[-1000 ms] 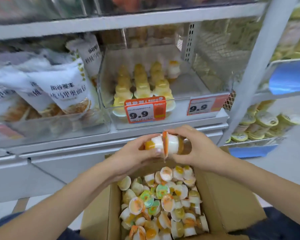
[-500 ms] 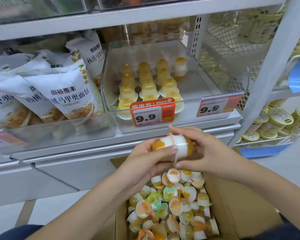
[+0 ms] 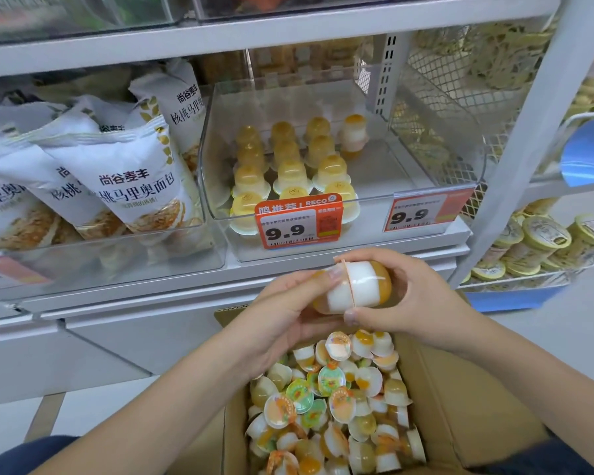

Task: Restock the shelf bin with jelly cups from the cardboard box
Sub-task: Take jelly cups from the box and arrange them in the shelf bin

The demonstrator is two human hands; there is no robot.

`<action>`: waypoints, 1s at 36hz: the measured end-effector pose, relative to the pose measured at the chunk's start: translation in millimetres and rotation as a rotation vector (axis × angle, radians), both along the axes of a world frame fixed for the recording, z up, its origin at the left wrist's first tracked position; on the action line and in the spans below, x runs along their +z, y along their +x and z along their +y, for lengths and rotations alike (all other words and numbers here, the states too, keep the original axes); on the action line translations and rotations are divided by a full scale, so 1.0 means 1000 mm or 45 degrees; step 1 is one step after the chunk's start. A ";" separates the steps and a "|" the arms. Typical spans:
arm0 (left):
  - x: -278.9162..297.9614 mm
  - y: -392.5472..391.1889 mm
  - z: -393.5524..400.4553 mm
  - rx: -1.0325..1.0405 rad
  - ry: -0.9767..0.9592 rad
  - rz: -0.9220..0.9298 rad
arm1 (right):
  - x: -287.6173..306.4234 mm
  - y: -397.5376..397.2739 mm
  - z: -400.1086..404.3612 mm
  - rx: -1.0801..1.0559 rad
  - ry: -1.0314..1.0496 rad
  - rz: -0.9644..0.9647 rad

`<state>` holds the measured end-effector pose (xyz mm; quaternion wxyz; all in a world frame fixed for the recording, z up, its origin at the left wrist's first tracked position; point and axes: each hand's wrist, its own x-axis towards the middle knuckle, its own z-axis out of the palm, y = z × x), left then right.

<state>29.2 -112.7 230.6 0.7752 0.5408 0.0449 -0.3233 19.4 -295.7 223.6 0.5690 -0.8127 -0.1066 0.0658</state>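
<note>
Both hands, left hand (image 3: 288,317) and right hand (image 3: 405,303), grip two jelly cups (image 3: 352,286) pressed lid-to-lid above the cardboard box (image 3: 460,389), below the shelf bin (image 3: 436,173).

Jelly cups (image 3: 352,287) now pressed lid-to-lid; hands raised twd shelf bin (image 3: 467,173).

A shop, a snack aisle by the look of it; white metal shelving (image 3: 288,32) carries clear plastic bins (image 3: 474,173) of goods; orange price tags (image 3: 299,222) reading 9.9 clip to the bin fronts; printed bread bags (image 3: 127,180) stand in rows at left; lidded tubs (image 3: 542,241) stack on the neighbouring rack; an open cardboard box (image 3: 460,406) of stock sits below
</note>
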 end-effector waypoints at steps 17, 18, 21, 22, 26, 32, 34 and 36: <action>-0.006 0.047 0.024 0.161 1.472 -1.085 | 0.094 0.155 -0.039 -0.407 -0.850 -0.246; -0.005 0.048 0.025 0.153 1.498 -1.094 | 0.088 0.172 -0.039 -0.384 -0.938 -0.208; -0.003 0.057 0.027 0.090 1.641 -1.157 | 0.067 0.210 -0.037 -0.231 -1.215 -0.095; -0.002 0.060 0.027 0.060 1.694 -1.187 | 0.060 0.219 -0.036 -0.177 -1.256 -0.073; -0.001 0.071 0.030 -0.008 1.900 -1.297 | 0.037 0.230 -0.033 -0.150 -1.195 -0.046; -0.011 0.076 0.031 0.051 1.911 -1.410 | 0.025 0.236 -0.041 -0.256 -0.879 -0.039; -0.014 0.076 0.032 0.103 1.884 -1.461 | 0.023 0.236 -0.042 -0.290 -0.849 -0.022; -0.017 0.077 0.033 0.156 1.863 -1.486 | 0.023 0.235 -0.040 -0.333 -0.741 0.033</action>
